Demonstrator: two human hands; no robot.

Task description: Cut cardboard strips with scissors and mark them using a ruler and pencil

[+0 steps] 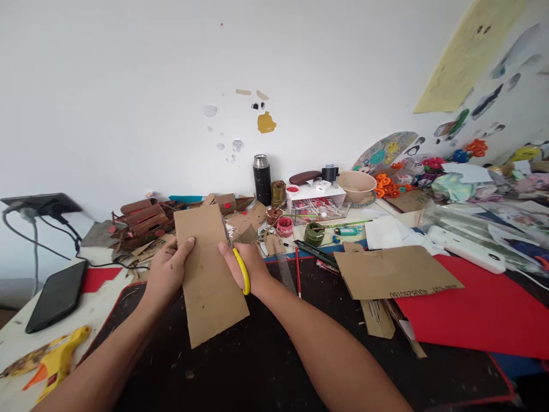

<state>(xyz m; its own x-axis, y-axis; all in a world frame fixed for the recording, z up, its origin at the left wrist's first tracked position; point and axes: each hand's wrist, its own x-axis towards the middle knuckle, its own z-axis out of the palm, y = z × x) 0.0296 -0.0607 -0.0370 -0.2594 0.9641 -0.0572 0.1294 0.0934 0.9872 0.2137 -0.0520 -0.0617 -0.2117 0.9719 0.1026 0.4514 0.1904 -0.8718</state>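
Note:
A rectangular piece of brown cardboard [208, 280] is held up over the dark mat, tilted slightly. My left hand [169, 269] grips its left edge, thumb pressed on the front face. At the right edge, my right hand [249, 266] is closed around a pair of scissors [242, 272] with yellow handles. Their blades point away from me along the cardboard's upper right edge; how far they are apart cannot be made out. The fingers behind the cardboard are hidden.
A dark mat [274, 355] covers the table's front. On the left lie a phone [58, 294] and a yellow glue gun [60, 357]. Behind stand a black thermos [262, 180] and paint jars [314, 233]. To the right are another cardboard sheet [390, 272] and red paper [476, 315].

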